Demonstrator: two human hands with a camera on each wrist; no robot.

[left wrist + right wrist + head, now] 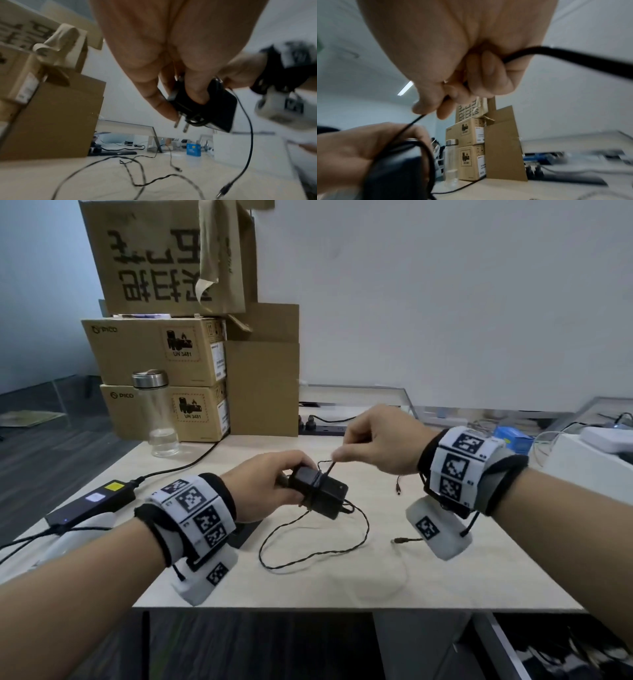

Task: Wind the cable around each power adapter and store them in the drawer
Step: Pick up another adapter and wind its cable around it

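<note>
The left hand grips the black adapter by its plug end and holds it a little above the table, with the fingers curled around the body and the metal prongs pointing out past the fingertips. The right hand is closed in a pinch on the thin cable and pulls it up tight from the adapter, where a few turns already lie around the middle. The rest of the cable runs in a loose loop on the table under the hands, and its end plug lies near the right wrist. I think the main risk is that the turns slip off, because they sit close together on a smooth body and only the tension from the right hand keeps them there; if the pinch loosens, they may spring open. The loose loop is twisted, so it may knot or catch when it is drawn in. A second free plug lies on the table close by, and the moving cable could hook it. A pull that is too strong could bend the cable sharply where it leaves the adapter. The drawer seems to be open at the lower right, below the table edge, and a badly wound adapter could unwind there.
</note>
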